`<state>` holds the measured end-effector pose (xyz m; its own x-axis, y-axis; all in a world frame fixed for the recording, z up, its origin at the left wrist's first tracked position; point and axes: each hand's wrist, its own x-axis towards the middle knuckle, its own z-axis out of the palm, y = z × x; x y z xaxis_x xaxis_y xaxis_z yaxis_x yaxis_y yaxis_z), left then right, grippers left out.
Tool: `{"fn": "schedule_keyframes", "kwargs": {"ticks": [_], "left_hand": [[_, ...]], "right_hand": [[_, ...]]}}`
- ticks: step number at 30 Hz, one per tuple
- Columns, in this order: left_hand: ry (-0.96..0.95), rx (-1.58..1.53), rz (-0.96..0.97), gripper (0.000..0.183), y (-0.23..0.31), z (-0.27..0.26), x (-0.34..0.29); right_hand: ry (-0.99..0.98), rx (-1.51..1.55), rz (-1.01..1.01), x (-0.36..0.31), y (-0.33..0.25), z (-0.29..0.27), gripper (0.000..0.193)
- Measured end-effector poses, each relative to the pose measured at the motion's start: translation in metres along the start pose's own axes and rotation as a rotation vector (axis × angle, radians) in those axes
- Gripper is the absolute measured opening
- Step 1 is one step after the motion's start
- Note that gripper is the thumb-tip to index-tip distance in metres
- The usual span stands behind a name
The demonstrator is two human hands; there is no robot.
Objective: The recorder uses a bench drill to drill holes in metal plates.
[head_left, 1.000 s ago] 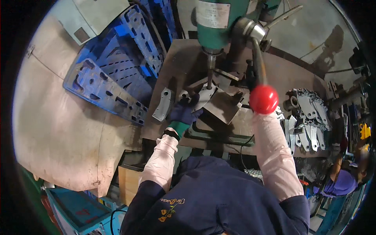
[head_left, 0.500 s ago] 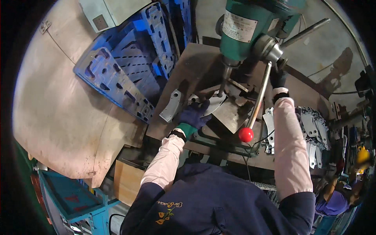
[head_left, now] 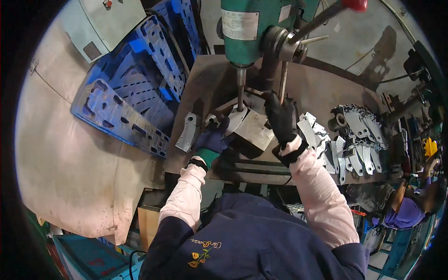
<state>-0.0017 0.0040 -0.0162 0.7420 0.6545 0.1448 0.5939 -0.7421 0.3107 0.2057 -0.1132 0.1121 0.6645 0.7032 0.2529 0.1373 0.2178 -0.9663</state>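
Observation:
My left hand point(head_left: 212, 138), in a dark blue-purple glove with a green cuff, grips the near left end of a curved grey metal plate point(head_left: 237, 119). The plate lies on a metal block point(head_left: 254, 130) under the drill press. Straight above, the spindle point(head_left: 241, 88) reaches down to the plate's far end; whether its tip has gone in is hidden. My right hand point(head_left: 280, 119), black-gloved, is closed round the lower end of a steel feed lever point(head_left: 283, 79). Another lever with a red knob point(head_left: 355, 3) points up and right from the green drill press head point(head_left: 252, 37).
A single metal plate point(head_left: 187, 132) lies left of my left hand. Several similar plates point(head_left: 357, 123) are piled on the right of the brown worktable point(head_left: 205, 79). Blue plastic pallets point(head_left: 126, 88) stand at the left. Another person point(head_left: 403, 212) is at the far right.
The feed levers have turned, carrying the red knob from low near the table to the upper right. My right hand came down and left with a lever. The view shifted; my left hand stays on the plate.

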Motion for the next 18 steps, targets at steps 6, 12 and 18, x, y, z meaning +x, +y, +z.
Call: {"fn": "schedule_keyframes", "kwargs": {"ticks": [6,12,18], "left_hand": [[-0.008,-0.081,0.032,0.074,0.020,-0.028,-0.006],[0.138,-0.136,0.112,0.072,0.008,-0.017,-0.015],[0.253,-0.278,0.097,0.068,0.012,-0.033,-0.077]], "right_hand": [[-0.300,0.419,0.379,-0.029,-0.103,0.010,0.028],[-0.596,0.946,0.352,-0.006,-0.156,0.013,0.038],[-0.670,1.074,0.432,0.027,-0.188,-0.007,0.044]]}}
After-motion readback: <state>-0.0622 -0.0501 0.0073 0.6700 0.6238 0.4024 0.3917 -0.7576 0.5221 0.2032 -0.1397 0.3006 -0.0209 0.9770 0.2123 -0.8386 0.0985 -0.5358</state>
